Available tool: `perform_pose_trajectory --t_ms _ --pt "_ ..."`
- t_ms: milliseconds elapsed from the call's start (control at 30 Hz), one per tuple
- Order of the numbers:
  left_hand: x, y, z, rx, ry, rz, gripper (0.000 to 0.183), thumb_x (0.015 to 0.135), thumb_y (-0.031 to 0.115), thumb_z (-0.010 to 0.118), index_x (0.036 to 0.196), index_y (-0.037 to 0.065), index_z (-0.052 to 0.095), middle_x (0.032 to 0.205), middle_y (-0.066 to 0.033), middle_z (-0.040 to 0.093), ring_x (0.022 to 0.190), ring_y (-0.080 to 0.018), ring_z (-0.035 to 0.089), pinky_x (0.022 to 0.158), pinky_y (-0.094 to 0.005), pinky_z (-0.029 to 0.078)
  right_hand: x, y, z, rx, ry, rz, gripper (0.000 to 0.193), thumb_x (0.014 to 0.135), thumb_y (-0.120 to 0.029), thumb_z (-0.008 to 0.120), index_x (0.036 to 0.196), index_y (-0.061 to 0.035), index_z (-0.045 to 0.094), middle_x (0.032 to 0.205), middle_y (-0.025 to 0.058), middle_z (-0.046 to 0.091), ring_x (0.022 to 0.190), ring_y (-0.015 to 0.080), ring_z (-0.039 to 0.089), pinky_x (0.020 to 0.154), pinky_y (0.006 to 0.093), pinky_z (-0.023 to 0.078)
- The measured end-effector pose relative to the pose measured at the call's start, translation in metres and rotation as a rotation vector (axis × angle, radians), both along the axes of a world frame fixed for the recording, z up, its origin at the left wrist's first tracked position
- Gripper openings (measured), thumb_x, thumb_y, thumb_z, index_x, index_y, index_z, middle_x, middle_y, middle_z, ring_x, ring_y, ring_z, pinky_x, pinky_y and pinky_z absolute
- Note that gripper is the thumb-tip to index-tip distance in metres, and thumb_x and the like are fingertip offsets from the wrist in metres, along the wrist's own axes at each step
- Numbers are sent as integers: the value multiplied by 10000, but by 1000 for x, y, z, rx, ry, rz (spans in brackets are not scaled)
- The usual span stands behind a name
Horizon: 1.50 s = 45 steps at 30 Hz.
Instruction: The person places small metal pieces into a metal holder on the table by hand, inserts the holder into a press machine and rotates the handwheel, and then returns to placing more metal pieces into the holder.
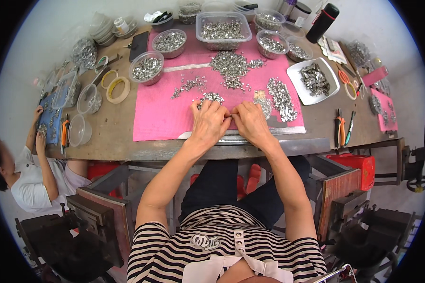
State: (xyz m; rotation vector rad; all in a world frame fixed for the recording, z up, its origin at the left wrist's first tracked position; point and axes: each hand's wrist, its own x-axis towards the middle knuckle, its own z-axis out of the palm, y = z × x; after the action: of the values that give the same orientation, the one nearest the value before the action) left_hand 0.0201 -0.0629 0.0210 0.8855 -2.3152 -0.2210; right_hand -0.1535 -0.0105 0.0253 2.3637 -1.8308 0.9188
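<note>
Both my hands meet over the front of a pink mat [160, 113]. The fingers of my left hand [207, 121] are pinched together, and so are those of my right hand [252, 121]. Between the fingertips is something small and dark, too small to name. Just beyond my left hand lies a little heap of shiny metal pieces [211, 97]. A larger pile of metal pieces [230, 68] spreads farther back on the mat. To the right of my right hand are a long heap of silvery pieces [281, 100] and a flat patch of thin pieces [265, 106].
Round tubs [146, 68] and a rectangular tub [223, 30] of metal pieces stand behind. A white dish [312, 81] of darker pieces sits right, near orange-handled pliers [339, 128]. Tape rolls [118, 89] lie left. A co-worker [33, 174] handles pieces at far left.
</note>
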Motion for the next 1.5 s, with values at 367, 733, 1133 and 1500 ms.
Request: perform_pose_trajectory --t_ms 367,733,1133,1500 --pt "4 -5 9 45 89 -88 137 858 159 768 975 116 712 875 -2 619 906 -213 579 1008 -490 319 -12 12 14 218 -416 -124 60 894 -75 696 913 -26 666 837 107 666 814 307 643 782 428 422" --pt "25 -13 27 266 -152 -351 121 855 227 771 965 180 789 869 -5 622 970 -214 574 1041 -512 303 -20 22 9 28 -64 -44 50 871 -84 729 900 -48 708 839 97 617 847 303 605 797 422 436" --pt "18 -14 14 210 -152 -426 53 890 167 735 931 137 751 889 0 613 952 -207 568 1035 -489 314 -7 31 14 60 -95 4 81 864 -49 714 933 -42 672 871 109 635 840 303 611 783 424 437" --pt "17 -9 9 36 -79 -299 107 851 180 780 928 114 751 900 -4 625 963 -211 575 1036 -517 316 30 62 9 35 -340 88 127 845 20 725 943 -4 648 970 112 648 916 308 610 813 404 450"
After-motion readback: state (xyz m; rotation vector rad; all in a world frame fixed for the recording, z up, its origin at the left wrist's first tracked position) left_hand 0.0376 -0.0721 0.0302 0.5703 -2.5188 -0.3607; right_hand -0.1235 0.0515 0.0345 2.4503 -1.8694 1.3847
